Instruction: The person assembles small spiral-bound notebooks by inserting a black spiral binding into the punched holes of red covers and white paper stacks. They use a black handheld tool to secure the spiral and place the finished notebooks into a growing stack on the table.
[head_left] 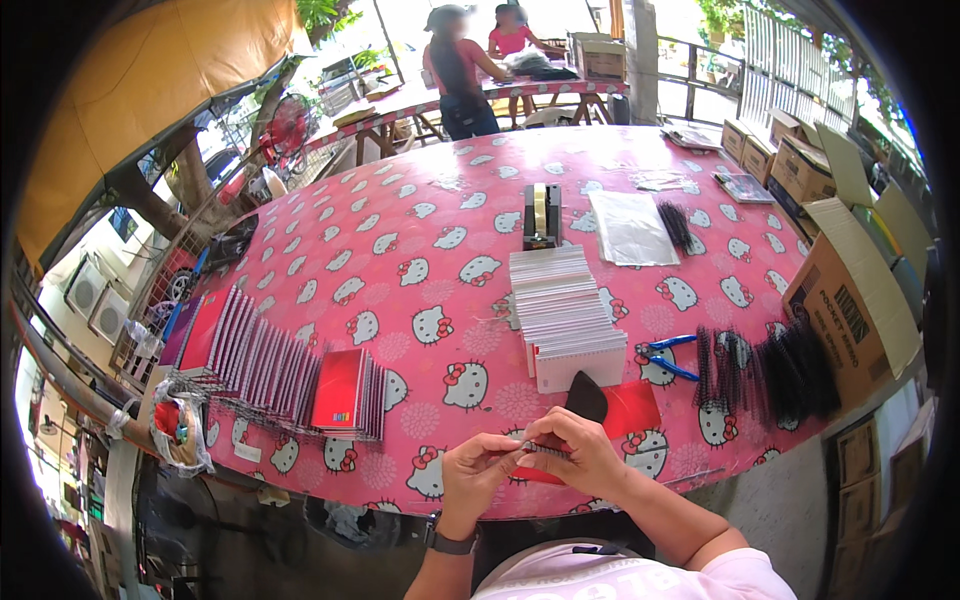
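Near the table's front edge, my left hand (478, 474) and my right hand (572, 446) meet with fingers pinched together. Between them is a small red notebook (540, 475), mostly hidden by my fingers, with what looks like a dark spiral along its edge. Just beyond my right hand lies a dark, rounded flat piece (587, 398), beside a red cover (634, 408) on the table. Ahead stands a long row of white punched page blocks (565, 310). To the right are blue-handled pliers (672, 358) and heaps of black spiral wires (775, 375).
Spiral notebooks (250, 350) stand in a row at the left, with a red-topped stack (345, 390) beside them. Farther back are a tape dispenser (542, 215) and white sheets (635, 228). Cardboard boxes (850, 300) line the right side. Two people work at a far table.
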